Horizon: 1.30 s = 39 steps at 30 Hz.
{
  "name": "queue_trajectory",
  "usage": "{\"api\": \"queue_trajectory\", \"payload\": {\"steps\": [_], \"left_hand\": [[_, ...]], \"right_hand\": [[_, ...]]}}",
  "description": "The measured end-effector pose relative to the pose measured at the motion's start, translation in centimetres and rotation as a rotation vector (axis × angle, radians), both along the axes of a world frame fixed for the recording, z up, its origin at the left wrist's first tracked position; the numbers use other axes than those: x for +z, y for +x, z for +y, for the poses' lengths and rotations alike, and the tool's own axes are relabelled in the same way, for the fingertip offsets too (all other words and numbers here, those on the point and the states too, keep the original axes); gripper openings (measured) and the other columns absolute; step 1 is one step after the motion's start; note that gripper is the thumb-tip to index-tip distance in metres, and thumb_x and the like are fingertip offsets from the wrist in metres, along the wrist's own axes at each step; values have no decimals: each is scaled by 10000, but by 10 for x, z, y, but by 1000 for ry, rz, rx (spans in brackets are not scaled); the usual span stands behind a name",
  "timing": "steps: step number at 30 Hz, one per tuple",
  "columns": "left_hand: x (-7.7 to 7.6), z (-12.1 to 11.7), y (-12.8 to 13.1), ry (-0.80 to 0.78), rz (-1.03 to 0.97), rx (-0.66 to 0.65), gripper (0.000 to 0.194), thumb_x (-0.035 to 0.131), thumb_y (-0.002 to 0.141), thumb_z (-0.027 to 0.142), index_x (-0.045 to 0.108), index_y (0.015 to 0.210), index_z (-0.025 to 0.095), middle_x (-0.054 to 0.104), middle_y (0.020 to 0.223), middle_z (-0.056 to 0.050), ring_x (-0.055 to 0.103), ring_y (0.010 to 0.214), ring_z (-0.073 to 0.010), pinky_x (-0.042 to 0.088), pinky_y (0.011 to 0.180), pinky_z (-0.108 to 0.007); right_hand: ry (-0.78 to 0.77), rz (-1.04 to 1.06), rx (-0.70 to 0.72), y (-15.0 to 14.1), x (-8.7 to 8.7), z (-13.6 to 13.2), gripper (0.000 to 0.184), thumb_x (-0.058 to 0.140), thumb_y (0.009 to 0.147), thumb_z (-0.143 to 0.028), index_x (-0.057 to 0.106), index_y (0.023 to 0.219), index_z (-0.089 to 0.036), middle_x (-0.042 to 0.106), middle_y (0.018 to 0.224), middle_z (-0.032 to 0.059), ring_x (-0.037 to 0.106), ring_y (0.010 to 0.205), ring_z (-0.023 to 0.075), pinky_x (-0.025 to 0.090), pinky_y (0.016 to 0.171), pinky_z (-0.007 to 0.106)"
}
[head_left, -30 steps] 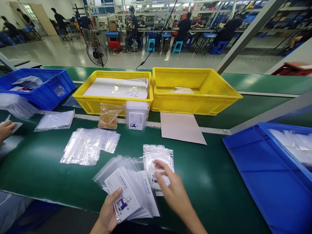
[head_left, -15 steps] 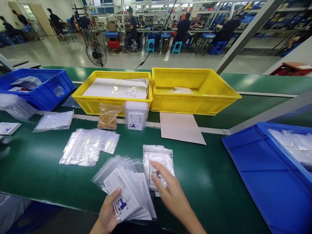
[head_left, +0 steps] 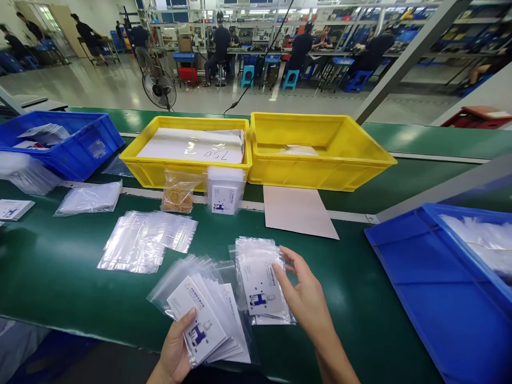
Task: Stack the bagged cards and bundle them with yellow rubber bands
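Note:
My left hand [head_left: 176, 341] is closed around a fanned bunch of printed white booklets in clear zip bags [head_left: 198, 320], its thumb on the front one. To the right, a pile of similar bagged booklets [head_left: 262, 288] lies on the green table. My right hand [head_left: 306, 290] is at the upper right edge of this pile. Its thumb and forefinger are apart and curved, with the thumb by the top booklet and the other fingers along the side. Whether they press on the pile is hard to see. Beyond my left hand lie clear empty zip bags [head_left: 146, 240].
Two yellow bins, one with white sheets [head_left: 184, 176] and one at right [head_left: 316, 173], stand behind. Before them are a bag of rubber bands [head_left: 177, 197], an upright bagged booklet stack [head_left: 224, 200] and cardboard [head_left: 298, 210]. Blue bins stand left [head_left: 88, 154] and right [head_left: 424, 277].
My right hand has moved right, from over the pile to its edge. The top booklet of the pile now shows more fully and sits farther right. My left hand stays almost still.

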State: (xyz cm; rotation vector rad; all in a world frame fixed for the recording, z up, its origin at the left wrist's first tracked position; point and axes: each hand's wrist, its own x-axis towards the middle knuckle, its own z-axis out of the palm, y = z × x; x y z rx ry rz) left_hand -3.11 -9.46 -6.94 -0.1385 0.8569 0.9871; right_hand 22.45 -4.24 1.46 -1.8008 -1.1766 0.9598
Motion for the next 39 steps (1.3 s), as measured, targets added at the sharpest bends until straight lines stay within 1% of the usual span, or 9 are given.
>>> {"api": "queue_trajectory", "payload": {"steps": [6, 10, 16, 21, 25, 31, 33, 36, 39], "left_hand": [[9, 0, 12, -50, -14, 12, 686, 695, 819, 121, 379, 1427, 106, 743, 1010, -172, 680, 998, -369, 468, 988, -582], [8, -2, 9, -28, -24, 0, 636, 736, 788, 135, 477, 1370, 116, 737, 1037, -167, 661, 1035, -379, 466, 998, -569], [6, -1, 6, 4, -2, 15, 587, 748, 783, 135, 529, 1328, 134, 745, 1018, -151, 669, 1023, -366, 458, 1009, -569], [11, -2, 13, -32, 15, 18, 665, 786, 736, 132, 505, 1338, 99, 739, 1032, -165, 664, 1029, -378, 472, 1000, -554], [13, -2, 11, -62, 50, 31, 668, 762, 752, 119, 483, 1359, 100, 755, 964, -155, 686, 975, -372, 482, 987, -557], [16, -1, 10, -4, 61, 47, 678, 727, 792, 123, 430, 1401, 105, 741, 1013, -174, 688, 976, -363, 493, 973, -550], [16, -1, 13, -1, 62, 39, 698, 742, 781, 139, 425, 1401, 90, 742, 1008, -178, 693, 959, -366, 497, 967, -550], [14, -1, 16, -16, 49, 43, 736, 770, 747, 149, 426, 1396, 97, 748, 999, -163, 685, 976, -376, 498, 968, -552], [13, -2, 15, -55, 47, 24, 751, 765, 750, 131, 402, 1406, 90, 742, 1016, -172, 676, 1003, -373, 496, 976, -547]], "right_hand": [[-88, 231, 449, -37, -3, -18, 392, 458, 924, -487, 655, 1083, -187, 674, 835, 59, 627, 746, 197, 486, 631, 284], [-66, 285, 338, -24, 0, -13, 416, 459, 920, -511, 677, 980, -162, 587, 627, 4, 533, 543, 146, 446, 517, 259], [59, -35, 12, -6, -2, -6, 541, 501, 885, -517, 501, 1327, -206, 556, 1339, 145, 569, 1133, 290, 531, 613, 285], [-15, 129, 430, -39, -2, -20, 387, 454, 927, -449, 693, 1070, -180, 720, 928, 89, 660, 794, 217, 517, 655, 291], [16, 176, 293, -26, 3, -16, 399, 468, 914, -478, 727, 893, -176, 690, 731, 51, 636, 684, 198, 492, 606, 280], [81, -47, -47, 0, 2, -2, 576, 500, 872, -551, 515, 1324, -194, 565, 1335, 147, 574, 1140, 303, 550, 715, 344], [114, -81, 31, -13, 0, -6, 565, 494, 883, -526, 502, 1349, -207, 537, 1379, 135, 533, 1207, 301, 542, 805, 364], [36, 99, 355, -34, 1, -15, 405, 451, 926, -475, 682, 1109, -198, 718, 1017, 93, 672, 890, 229, 546, 761, 315], [-3, 245, 349, -33, 6, -15, 405, 445, 934, -477, 721, 896, -183, 718, 799, 51, 637, 584, 159, 528, 592, 269]]}}
